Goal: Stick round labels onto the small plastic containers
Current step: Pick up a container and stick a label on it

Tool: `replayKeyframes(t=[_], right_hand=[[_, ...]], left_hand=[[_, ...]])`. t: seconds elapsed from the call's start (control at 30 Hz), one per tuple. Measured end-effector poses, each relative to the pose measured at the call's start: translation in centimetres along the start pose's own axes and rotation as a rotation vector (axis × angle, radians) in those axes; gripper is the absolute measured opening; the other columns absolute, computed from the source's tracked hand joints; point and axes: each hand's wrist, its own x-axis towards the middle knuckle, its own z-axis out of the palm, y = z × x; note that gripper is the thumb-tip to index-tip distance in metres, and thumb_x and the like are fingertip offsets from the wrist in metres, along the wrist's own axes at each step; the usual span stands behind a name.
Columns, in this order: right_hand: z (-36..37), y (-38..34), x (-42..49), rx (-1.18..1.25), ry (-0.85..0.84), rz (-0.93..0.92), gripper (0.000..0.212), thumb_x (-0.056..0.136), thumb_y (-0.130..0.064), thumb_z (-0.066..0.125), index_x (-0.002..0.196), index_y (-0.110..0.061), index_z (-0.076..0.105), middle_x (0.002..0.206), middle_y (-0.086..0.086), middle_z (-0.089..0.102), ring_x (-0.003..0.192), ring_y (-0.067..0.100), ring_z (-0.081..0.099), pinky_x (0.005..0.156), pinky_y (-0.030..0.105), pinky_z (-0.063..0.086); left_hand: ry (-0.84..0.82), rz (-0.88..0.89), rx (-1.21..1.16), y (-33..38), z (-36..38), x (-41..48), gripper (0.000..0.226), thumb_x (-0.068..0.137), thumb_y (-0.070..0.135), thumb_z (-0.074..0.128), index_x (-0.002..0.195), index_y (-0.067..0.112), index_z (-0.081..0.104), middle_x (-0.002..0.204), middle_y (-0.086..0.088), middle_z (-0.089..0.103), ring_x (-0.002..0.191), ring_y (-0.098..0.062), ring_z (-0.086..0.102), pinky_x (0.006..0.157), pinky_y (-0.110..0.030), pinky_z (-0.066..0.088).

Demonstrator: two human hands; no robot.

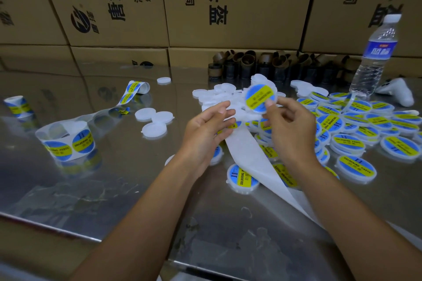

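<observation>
Pressing the round label (260, 97) flat on 1 small container (275, 92) gripped by my right hand (292, 125) above the table (114, 178), left hand (205, 130) grasping the backing strip (249, 150), I judge the next move is setting it aside and peeling another.

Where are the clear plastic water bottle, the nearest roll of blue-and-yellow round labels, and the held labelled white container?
Clear plastic water bottle (378, 49): head view, blue wrapper.
Roll of blue-and-yellow round labels (83, 142): head view, front sticker.
Labelled white container (260, 98): head view, yellow band.
</observation>
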Motion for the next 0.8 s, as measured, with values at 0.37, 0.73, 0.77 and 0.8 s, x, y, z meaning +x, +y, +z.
replayKeyframes(t=[0.37, 0.73, 0.77, 0.8], right_hand=[[-2.4, 0.7, 2.6, 0.307, 0.301, 0.472, 0.028, 0.092, -0.014, 0.057, 0.118, -0.007, 0.052, 0.064, 0.002, 0.055, 0.053, 0.009, 0.058, 0.053, 0.018, 0.047], [-2.4, 1.7, 3.0, 0.092, 0.285, 0.483, 0.024, 0.089, -0.021, 0.054, 0.102, -0.001, 0.057, 0.082, 0.0, 0.058, 0.103, 0.031, 0.062, 0.094, 0.048, 0.048], [-2.4, 1.7, 2.9, 0.067, 0.288, 0.468, 0.03, 0.088, -0.023, 0.055, 0.111, -0.004, 0.058, 0.096, 0.006, 0.06, 0.103, 0.03, 0.061, 0.092, 0.048, 0.049], [-2.4, 1.6, 2.8, 0.056, 0.298, 0.451, 0.035, 0.088, -0.023, 0.056, 0.119, -0.008, 0.057, 0.112, 0.009, 0.058, 0.103, 0.029, 0.062, 0.091, 0.047, 0.05]], left_hand=[[0.102, 0.016, -0.113, 0.5, -0.6, -0.1, 0.023, 0.096, 0.004, 0.046, 0.094, 0.016, 0.066, 0.074, 0.003, 0.067, 0.074, -0.012, 0.068, 0.068, -0.023, 0.055], [0.193, 0.008, -0.231, 1.5, -1.4, 0.0, 0.022, 0.095, 0.005, 0.046, 0.098, 0.016, 0.064, 0.075, 0.004, 0.07, 0.075, -0.011, 0.069, 0.064, -0.022, 0.055], [0.199, 0.01, -0.243, 1.6, -1.6, 0.0, 0.022, 0.095, 0.005, 0.046, 0.098, 0.017, 0.064, 0.076, 0.004, 0.07, 0.075, -0.012, 0.068, 0.064, -0.023, 0.055], [0.204, 0.015, -0.246, 1.8, -1.8, 0.1, 0.022, 0.095, 0.005, 0.046, 0.097, 0.017, 0.064, 0.076, 0.004, 0.07, 0.076, -0.012, 0.068, 0.066, -0.024, 0.055]])
